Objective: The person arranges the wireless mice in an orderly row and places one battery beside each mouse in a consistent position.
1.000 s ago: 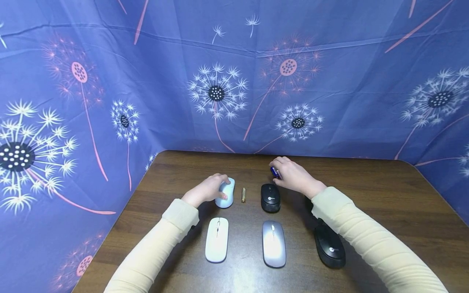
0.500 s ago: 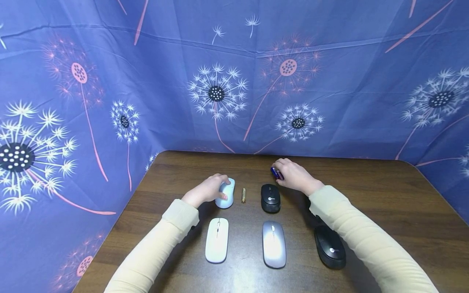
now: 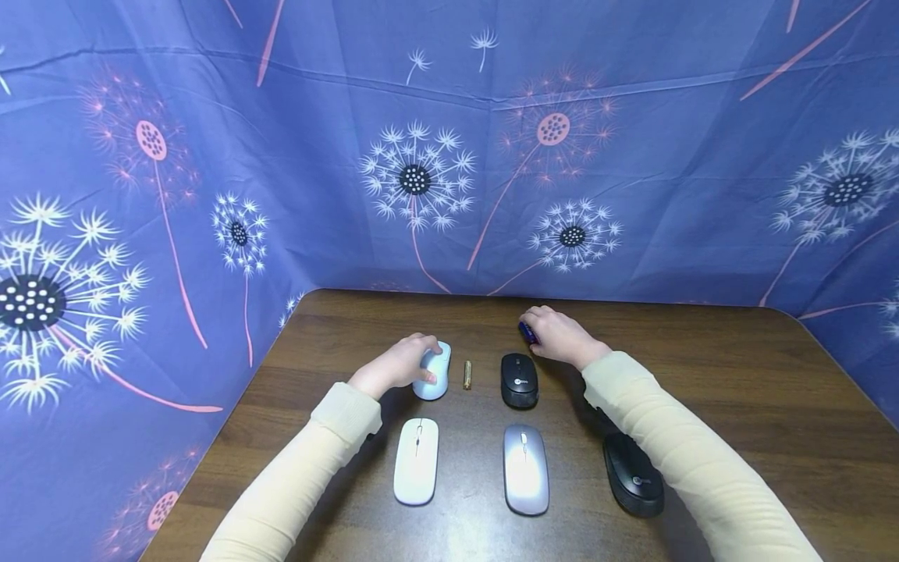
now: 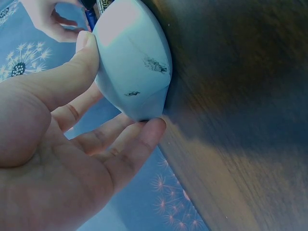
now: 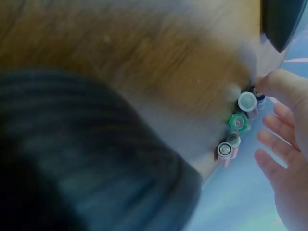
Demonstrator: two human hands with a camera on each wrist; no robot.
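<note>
My left hand (image 3: 399,363) grips a light blue mouse (image 3: 431,371) at the left of the table; in the left wrist view the thumb lies along one side of the mouse (image 4: 132,57) and fingertips meet its far end. My right hand (image 3: 562,337) is at the back, pinching a dark blue battery (image 3: 528,332) between thumb and index finger. In the right wrist view the thumb tip reaches that battery (image 5: 260,99), the index finger is hidden, and the other fingers bend loosely. Several batteries stand close together beside it, one with a green ring (image 5: 238,122) on its end.
A gold battery (image 3: 467,375) lies between the blue mouse and a black mouse (image 3: 520,380). Closer to me are a white mouse (image 3: 417,460), a grey mouse (image 3: 525,468) and another black mouse (image 3: 632,476), partly under my right sleeve. Behind the table (image 3: 737,367) hangs a blue dandelion cloth (image 3: 316,179).
My right forearm and wrist have shifted a little to the left, while the fingers stay by the blue battery, which shows less than before. The left hand and its mouse have stayed put.
</note>
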